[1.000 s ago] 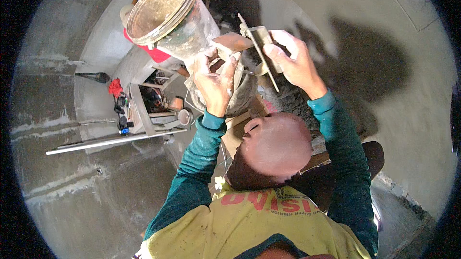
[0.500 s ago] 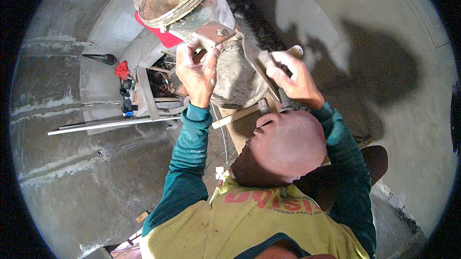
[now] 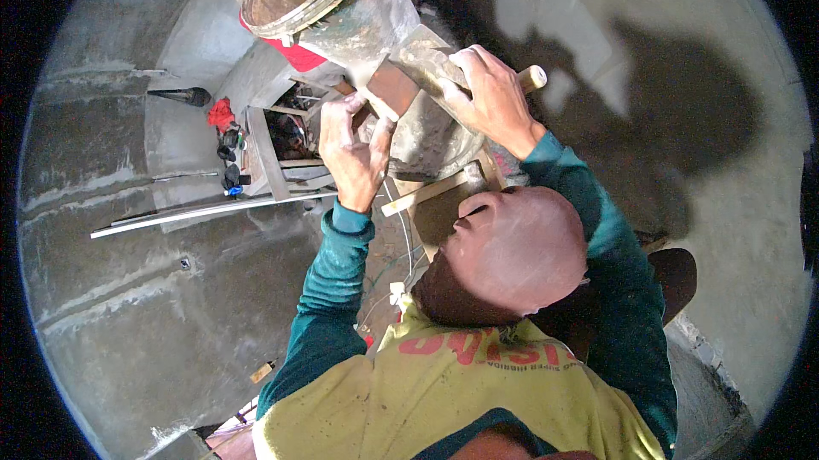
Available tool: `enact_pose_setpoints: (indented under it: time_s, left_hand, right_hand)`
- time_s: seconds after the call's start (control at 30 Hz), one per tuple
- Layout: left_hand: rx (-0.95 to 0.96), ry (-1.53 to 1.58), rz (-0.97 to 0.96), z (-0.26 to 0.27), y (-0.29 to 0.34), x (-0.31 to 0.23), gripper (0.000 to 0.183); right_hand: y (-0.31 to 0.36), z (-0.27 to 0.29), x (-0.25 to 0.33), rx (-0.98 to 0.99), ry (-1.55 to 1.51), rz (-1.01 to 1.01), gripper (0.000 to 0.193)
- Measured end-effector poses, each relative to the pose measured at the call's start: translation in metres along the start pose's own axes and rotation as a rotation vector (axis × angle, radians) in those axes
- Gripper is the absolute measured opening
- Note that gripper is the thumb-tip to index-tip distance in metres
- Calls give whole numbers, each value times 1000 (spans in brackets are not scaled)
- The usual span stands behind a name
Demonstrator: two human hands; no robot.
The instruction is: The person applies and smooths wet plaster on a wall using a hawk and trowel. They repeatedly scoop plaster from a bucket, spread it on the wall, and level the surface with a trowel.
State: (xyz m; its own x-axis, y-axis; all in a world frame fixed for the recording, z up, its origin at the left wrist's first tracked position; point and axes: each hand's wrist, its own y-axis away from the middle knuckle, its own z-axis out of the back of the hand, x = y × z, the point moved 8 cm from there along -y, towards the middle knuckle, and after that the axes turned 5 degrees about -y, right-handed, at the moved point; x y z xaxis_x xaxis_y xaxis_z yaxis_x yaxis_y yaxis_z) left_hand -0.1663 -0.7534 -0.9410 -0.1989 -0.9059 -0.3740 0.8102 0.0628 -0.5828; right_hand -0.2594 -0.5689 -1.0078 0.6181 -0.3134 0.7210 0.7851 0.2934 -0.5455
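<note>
My left hand is closed, pinching a small reddish-brown tile between thumb and fingers. Grey mortar shows along the tile's edge. My right hand grips a trowel by its round wooden handle. The trowel's mortar-smeared blade is at the tile's far right edge; whether they touch I cannot tell. Under both hands lies a heap of wet grey mortar. Just beyond the tile stands a tall, dirty plastic bucket, its rim caked with dried mortar.
A light wooden stick with a grey head, like a hammer, lies nearer me. Left are a long pale metal strip, wooden boards, a red cloth and a dark scoop-shaped thing. A plastered wall rises right.
My right hand has moved left and up with the trowel, bringing the blade to the tile. My left hand has shifted slightly, and the tile now shows its reddish face.
</note>
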Motion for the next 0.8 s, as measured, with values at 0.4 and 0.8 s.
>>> enact_pose_setpoints:
  time_s: [0.4, 0.8]
  left_hand:
    - [119, 73, 170, 6, 23, 20, 36]
    - [-24, 128, 319, 56, 12, 23, 33]
  right_hand:
    - [-10, -10, 9, 94, -26, -171, 35]
    - [-19, -13, -27, 106, 216, -131, 35]
